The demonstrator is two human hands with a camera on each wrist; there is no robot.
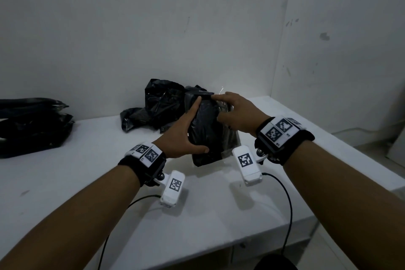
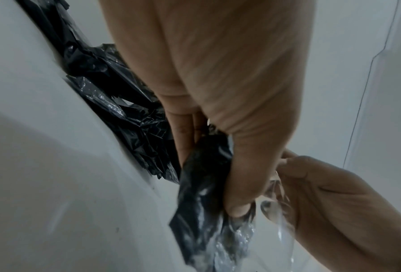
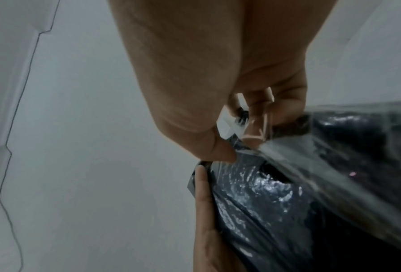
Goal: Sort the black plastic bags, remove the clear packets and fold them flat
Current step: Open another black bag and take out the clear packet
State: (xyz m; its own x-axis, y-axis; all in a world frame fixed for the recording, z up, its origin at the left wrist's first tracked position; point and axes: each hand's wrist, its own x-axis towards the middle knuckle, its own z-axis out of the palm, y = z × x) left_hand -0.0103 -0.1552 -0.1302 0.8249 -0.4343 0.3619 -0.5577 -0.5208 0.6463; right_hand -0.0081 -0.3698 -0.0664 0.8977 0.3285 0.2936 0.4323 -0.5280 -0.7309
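A clear packet (image 1: 229,138) stuffed with folded black bags (image 1: 205,129) is held upright over the white table (image 1: 65,182), near its middle. The left hand (image 1: 183,136) grips the bundle, fingers (image 1: 195,105) pressed together along its side, thumb across the front. The packet's top edge is pinched by the right hand (image 1: 237,112). Loose black bags (image 1: 162,105) lie at 11 o'clock of it; a further pile (image 1: 32,127) lies at 9 o'clock.

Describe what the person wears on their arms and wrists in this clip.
Bare forearms, no sleeves. Each wrist has a black strap topped with white plates printed with black square-pattern markers. A white boxy camera, also marker-tagged, hangs under each wrist, trailing a thin black cable.
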